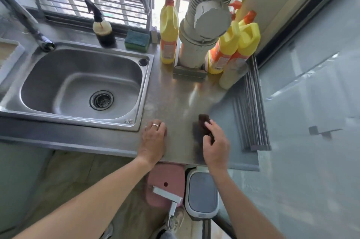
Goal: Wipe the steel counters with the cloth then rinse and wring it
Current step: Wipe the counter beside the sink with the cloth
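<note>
Presently, head view, looking down on the steel worktop with the steel sink as reference. Right hand sits to the right of the sink, near the worktop's front edge, fingers curled round a dark brown cloth; the cloth lies bunched on the steel, its far end showing beyond the fingertips, slightly blurred. Left hand lies just off the sink's front right corner, palm down on the worktop, fingers relaxed and holding nothing; a ring shows on one finger. The two hands are near each other but apart. Sink basin holds only its drain strainer; the faucet reaches in from behind the sink's left rear corner. Behind the sink, on the ledge under the window: a dark pump bottle and a green scouring sponge. Right of the sink's rear corner stands a yellow detergent bottle with an orange cap, then a white ribbed duct pipe rising from a grey base, then two more yellow bottles packed together. Farther right of the sink, against the grey wall panel, a rolled steel drying rack lies on the worktop. Below the worktop's front edge, on the floor: a pink stool and a grey-lidded bin.
</note>
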